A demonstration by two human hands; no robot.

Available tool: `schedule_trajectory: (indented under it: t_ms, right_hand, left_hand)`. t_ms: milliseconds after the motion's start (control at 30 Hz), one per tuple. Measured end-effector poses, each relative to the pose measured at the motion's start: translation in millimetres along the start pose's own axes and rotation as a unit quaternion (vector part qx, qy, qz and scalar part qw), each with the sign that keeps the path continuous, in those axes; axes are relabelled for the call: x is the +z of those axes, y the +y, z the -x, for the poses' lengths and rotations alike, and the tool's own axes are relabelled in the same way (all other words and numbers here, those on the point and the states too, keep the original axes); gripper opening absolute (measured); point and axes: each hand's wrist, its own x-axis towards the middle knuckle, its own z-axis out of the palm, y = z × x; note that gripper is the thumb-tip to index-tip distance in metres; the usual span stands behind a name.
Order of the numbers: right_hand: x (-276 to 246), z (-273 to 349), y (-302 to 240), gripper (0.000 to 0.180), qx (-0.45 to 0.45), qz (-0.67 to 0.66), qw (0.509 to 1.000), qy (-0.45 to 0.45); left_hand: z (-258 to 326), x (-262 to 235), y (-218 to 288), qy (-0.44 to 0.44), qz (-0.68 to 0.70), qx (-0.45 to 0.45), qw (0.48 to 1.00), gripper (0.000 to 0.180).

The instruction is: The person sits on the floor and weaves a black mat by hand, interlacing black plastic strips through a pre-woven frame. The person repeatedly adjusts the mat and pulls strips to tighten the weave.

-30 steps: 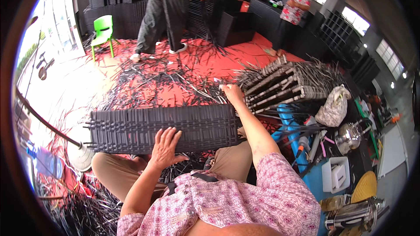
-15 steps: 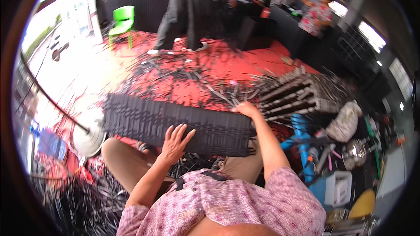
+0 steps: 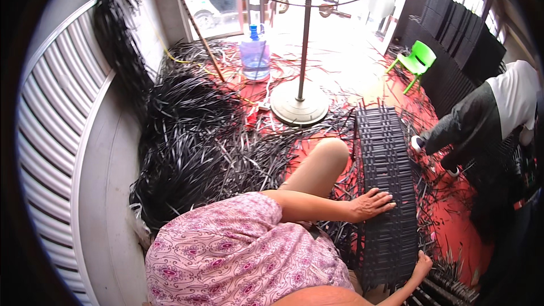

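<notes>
Now left hand lies flat on woven panel; right hand grips its edge.

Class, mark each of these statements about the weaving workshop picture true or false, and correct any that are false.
1. The left hand lies flat on the black woven panel. True.
2. The right hand grips the water bottle. False: it is at the near end of the panel; the bottle stands far off on the floor.
3. The small plastic chair is green. True.
4. The fan stand lies tipped over. False: it stands upright on its round base.
5. Loose black strips are heaped to the person's left. True.
</notes>
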Motion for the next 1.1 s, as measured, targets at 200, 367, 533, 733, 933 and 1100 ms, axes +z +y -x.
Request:
schedule_trajectory:
  t_ms: [200,367,533,733,933,1100]
  right_hand:
    - [-6,6,-11,0.048,-0.036,0.074,0.995,0.061]
    - [6,-10,20,0.05,-0.034,0.036,0.998,0.034]
    - [7,-12,24,0.051,-0.024,0.075,0.996,0.033]
    - [-2,-4,24,0.051,-0.071,0.062,0.995,0.033]
    - [-3,6,11,0.049,-0.092,0.063,0.993,0.024]
    - [-18,46,-18,0.043,-0.097,0.042,0.993,0.06]
  left_hand:
    - [-11,9,12,-0.058,0.003,-0.029,0.998,0.068]
    - [-7,7,6,-0.04,0.015,-0.016,0.999,0.073]
    - [1,14,5,-0.03,0.026,-0.021,0.999,0.073]
    - [1,4,6,-0.046,0.058,-0.02,0.997,0.072]
    - [6,4,8,-0.036,0.071,-0.032,0.996,0.074]
    - [1,2,16,0.039,0.066,-0.011,0.997,0.066]
